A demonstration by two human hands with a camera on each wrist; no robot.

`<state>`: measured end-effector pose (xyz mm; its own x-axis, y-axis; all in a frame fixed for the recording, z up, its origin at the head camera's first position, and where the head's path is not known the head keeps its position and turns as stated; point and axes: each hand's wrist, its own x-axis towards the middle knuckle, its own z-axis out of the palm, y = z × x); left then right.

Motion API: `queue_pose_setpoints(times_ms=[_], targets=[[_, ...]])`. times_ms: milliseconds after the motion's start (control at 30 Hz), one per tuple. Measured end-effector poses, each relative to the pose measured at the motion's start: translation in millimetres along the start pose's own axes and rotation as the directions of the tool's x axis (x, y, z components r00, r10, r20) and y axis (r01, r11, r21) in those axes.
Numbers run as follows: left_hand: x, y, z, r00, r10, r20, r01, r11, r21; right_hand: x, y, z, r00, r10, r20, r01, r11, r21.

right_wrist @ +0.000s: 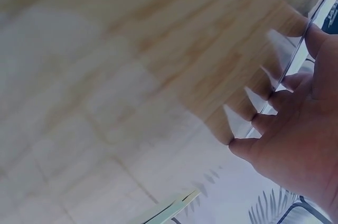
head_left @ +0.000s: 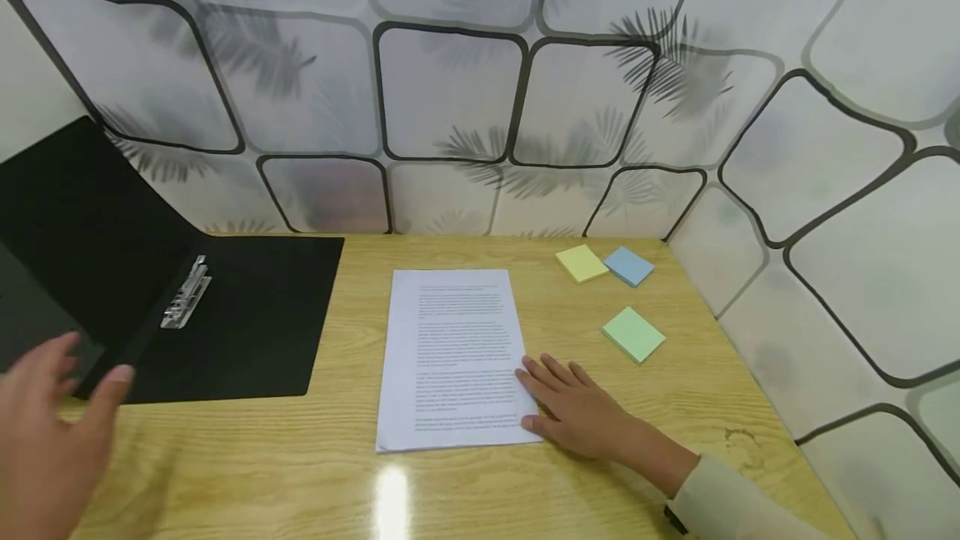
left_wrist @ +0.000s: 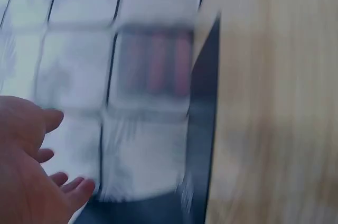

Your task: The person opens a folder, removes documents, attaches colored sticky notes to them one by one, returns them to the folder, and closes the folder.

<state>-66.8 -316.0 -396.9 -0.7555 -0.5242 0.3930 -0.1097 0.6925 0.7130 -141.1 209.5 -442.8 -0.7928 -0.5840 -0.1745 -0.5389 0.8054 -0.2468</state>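
A stack of printed white paper (head_left: pixel 453 357) lies in the middle of the wooden desk (head_left: pixel 315 465). My right hand (head_left: pixel 573 407) rests flat on the desk with straight fingers touching the paper's lower right edge; the same right hand (right_wrist: pixel 296 129) appears in the right wrist view with its fingertips on the wood. An open black folder (head_left: pixel 150 307) with a metal clip (head_left: pixel 186 292) lies at the left. My left hand (head_left: pixel 45 432) hovers above the folder's near corner with fingers spread and holds nothing. In the blurred left wrist view the left hand (left_wrist: pixel 31 166) is open near the folder (left_wrist: pixel 203 129).
Three sticky-note pads sit at the back right: yellow (head_left: pixel 581 262), blue (head_left: pixel 628 265) and green (head_left: pixel 633 334). Patterned partition walls (head_left: pixel 450 90) close off the back and right side of the desk.
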Motion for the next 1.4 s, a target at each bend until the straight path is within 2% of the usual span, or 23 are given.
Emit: queue_pose_setpoints(times_ms=[33,67,100,133,200,267,333,367,467,500,600,700,833,900,1000,1200,1300,1400], targets=[[-5.8,3.5,11.9,0.994,0.084,0.068,-0.083,0.996,-0.016,-0.4,0,0,1.0,0.0,-0.003,0.0,1.0,-0.002],[-12.3,12.0,22.7,0.971,0.173,0.164,-0.166,0.985,-0.052,-0.5,0,0,1.0,0.002,-0.004,-0.002,1.0,0.0],[-18.2,20.5,33.7,0.937,0.241,0.252,-0.225,0.97,-0.089,-0.6,0,0,1.0,0.003,-0.007,-0.003,1.0,-0.004],[-23.2,29.0,44.3,0.893,0.275,0.357,-0.246,0.961,-0.127,-0.5,1,0,1.0,0.004,-0.008,-0.005,1.0,-0.01],[-31.5,47.9,63.4,0.791,0.26,0.554,-0.219,0.966,-0.139,-0.1,1,0,1.0,0.004,-0.009,-0.005,1.0,-0.015],[-35.8,62.2,81.2,0.691,0.235,0.684,-0.181,0.972,-0.151,0.8,1,0,1.0,0.003,-0.007,-0.003,1.0,-0.013],[-37.1,70.0,98.6,0.605,0.233,0.761,-0.155,0.972,-0.174,1.6,0,0,1.0,0.009,-0.003,-0.009,1.0,-0.018],[-37.2,72.5,106.3,0.572,0.237,0.785,-0.141,0.972,-0.19,1.8,0,1,1.0,0.01,-0.002,-0.01,1.0,-0.016],[-34.2,73.3,127.2,0.494,0.254,0.831,-0.116,0.967,-0.227,2.9,1,1,1.0,0.013,0.001,-0.013,1.0,-0.01],[-32.6,72.6,132.4,0.478,0.264,0.838,-0.119,0.964,-0.236,3.2,0,1,1.0,0.014,0.002,-0.014,1.0,-0.007],[-27.5,70.3,143.0,0.441,0.282,0.852,-0.14,0.959,-0.245,3.8,0,2,1.0,0.012,0.004,-0.012,1.0,0.006],[-24.7,68.1,147.8,0.417,0.309,0.855,-0.192,0.949,-0.249,3.8,0,1,1.0,0.017,0.01,-0.017,1.0,0.009],[-23.5,64.6,151.5,0.373,0.335,0.865,-0.236,0.936,-0.261,3.4,0,1,1.0,0.019,0.014,-0.019,1.0,0.001],[-23.3,63.7,152.4,0.36,0.346,0.867,-0.255,0.93,-0.265,3.6,1,1,1.0,0.02,0.011,-0.019,1.0,-0.008],[-23.1,63.6,152.6,0.353,0.355,0.866,-0.277,0.923,-0.266,3.7,1,0,1.0,0.016,0.003,-0.016,1.0,-0.024],[-24.5,65.8,151.6,0.362,0.34,0.868,-0.287,0.927,-0.243,3.5,5,-2,1.0,0.006,-0.015,-0.006,1.0,-0.008],[-25.9,66.3,151.2,0.368,0.341,0.865,-0.3,0.924,-0.237,2.7,13,-7,0.998,0.024,-0.064,-0.02,0.998,0.055],[-26.1,67.8,151.9,0.37,0.345,0.863,-0.322,0.919,-0.228,1.0,30,-17,0.987,0.07,-0.148,-0.056,0.994,0.095]])
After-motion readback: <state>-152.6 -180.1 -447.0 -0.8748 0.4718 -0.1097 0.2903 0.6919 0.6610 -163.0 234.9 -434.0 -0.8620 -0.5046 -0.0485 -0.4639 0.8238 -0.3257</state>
